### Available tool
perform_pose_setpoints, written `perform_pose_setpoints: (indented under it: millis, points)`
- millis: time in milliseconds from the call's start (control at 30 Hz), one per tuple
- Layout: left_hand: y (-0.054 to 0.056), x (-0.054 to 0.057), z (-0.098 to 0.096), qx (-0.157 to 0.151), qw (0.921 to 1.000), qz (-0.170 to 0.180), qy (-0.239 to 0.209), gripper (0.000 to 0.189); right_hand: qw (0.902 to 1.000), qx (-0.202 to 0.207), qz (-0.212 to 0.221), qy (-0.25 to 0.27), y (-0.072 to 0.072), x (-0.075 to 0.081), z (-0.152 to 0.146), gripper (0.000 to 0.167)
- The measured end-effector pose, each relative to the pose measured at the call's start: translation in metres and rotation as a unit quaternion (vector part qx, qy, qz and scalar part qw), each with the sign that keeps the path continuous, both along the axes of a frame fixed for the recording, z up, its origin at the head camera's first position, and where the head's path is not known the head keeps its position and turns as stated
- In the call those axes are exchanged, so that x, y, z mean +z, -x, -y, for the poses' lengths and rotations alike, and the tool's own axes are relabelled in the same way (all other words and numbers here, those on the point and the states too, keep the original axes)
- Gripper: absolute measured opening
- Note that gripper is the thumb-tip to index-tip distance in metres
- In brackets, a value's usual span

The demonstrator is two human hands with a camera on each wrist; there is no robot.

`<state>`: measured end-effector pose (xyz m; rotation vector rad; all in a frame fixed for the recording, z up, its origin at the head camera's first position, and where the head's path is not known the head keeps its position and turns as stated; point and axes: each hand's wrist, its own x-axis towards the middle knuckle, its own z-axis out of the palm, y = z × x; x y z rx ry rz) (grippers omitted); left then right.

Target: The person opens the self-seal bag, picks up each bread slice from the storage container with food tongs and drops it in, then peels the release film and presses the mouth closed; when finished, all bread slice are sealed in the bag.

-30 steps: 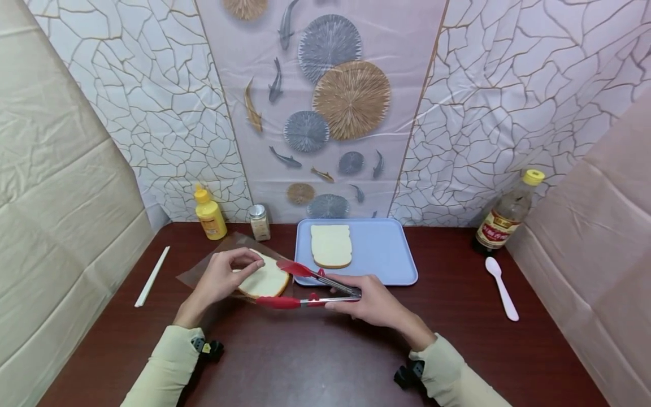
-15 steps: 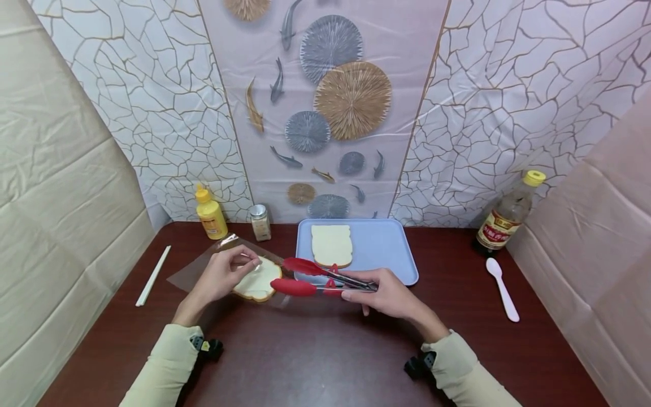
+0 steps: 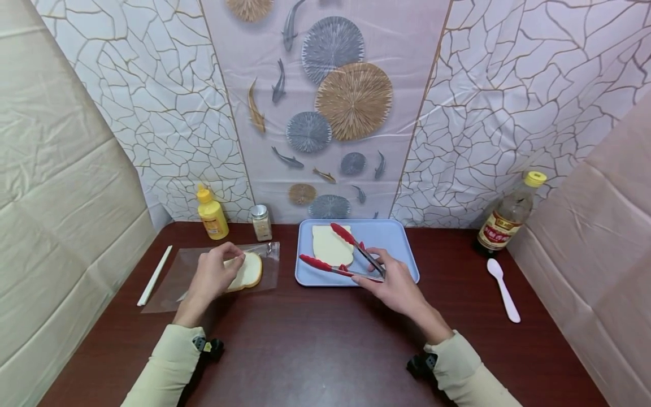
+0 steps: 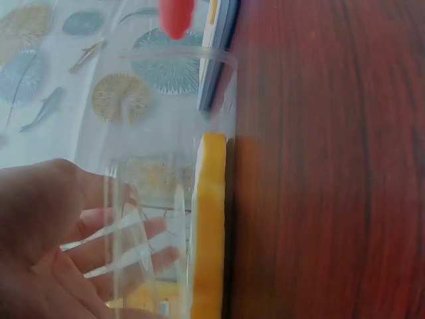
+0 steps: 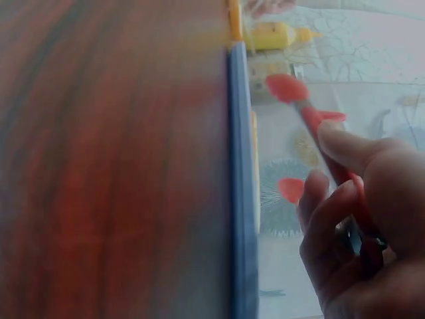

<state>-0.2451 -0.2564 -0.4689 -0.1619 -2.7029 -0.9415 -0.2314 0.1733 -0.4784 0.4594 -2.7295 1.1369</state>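
Note:
My left hand [image 3: 211,278] pinches the upper layer of a transparent plastic bag [image 3: 165,287] between thumb and fingers. A bread slice [image 3: 251,270] lies inside that bag, partly hidden by the hand; the left wrist view shows its brown crust [image 4: 210,229] edge-on, low at the tabletop. My right hand [image 3: 396,287] grips red-tipped tongs [image 3: 342,233] near their hinge end. The tongs stand spread, their tips either side of a second bread slice [image 3: 328,242] on the blue tray [image 3: 389,246]. In the right wrist view the tongs [image 5: 319,136] are above the tray's edge.
A yellow squeeze bottle [image 3: 212,217] and a shaker jar [image 3: 261,225] stand behind the bag. White chopsticks [image 3: 154,277] lie at far left. On the right are a white spoon [image 3: 503,291] and a dark sauce bottle [image 3: 503,217] with a yellow cap. A patterned backdrop closes the rear.
My right hand has carried the tongs from the bagged slice rightward, over to the tray's slice. The bag now lies flatter with its slice further left. The left hand keeps its pinch.

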Motion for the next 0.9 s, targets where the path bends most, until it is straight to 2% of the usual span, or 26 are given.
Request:
perform_pose_setpoints:
  millis: [300, 667, 900]
  points:
    - [0.005, -0.004, -0.006, -0.039, 0.999, 0.013, -0.019, 0.007, 0.9979, -0.05, 0.015, -0.039, -0.006, -0.004, -0.009, 0.078]
    - [0.006, -0.003, -0.004, -0.051, 0.9978, 0.018, -0.038, 0.01, 0.9933, -0.089, 0.044, -0.058, -0.03, -0.003, -0.065, 0.08]
    - [0.005, -0.004, -0.007, -0.056, 0.9974, 0.003, -0.045, 0.008, 0.993, -0.087, 0.06, -0.054, -0.025, -0.003, -0.067, 0.084]
